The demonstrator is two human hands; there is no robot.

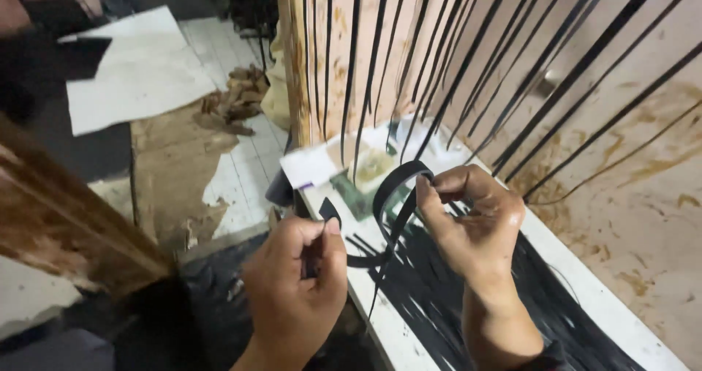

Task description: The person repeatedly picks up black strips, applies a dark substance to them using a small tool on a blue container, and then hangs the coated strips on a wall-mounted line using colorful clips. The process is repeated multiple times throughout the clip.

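Both hands pinch one black strip (391, 195). Left hand (296, 287) grips its end; right hand (468, 225) holds the loop above the worktop (585, 298).

strip (398, 195): black, narrow, flat band, curling into an open loop between both hands above the white bench edge
upper end: arching over at the top of the loop, sitting pinched at the right fingertips
lower end: running left, lying gripped in the left fist, a short black tip poking up beside the thumb
pose: hanging in the air, slightly twisting, crossing over the loose black strips below
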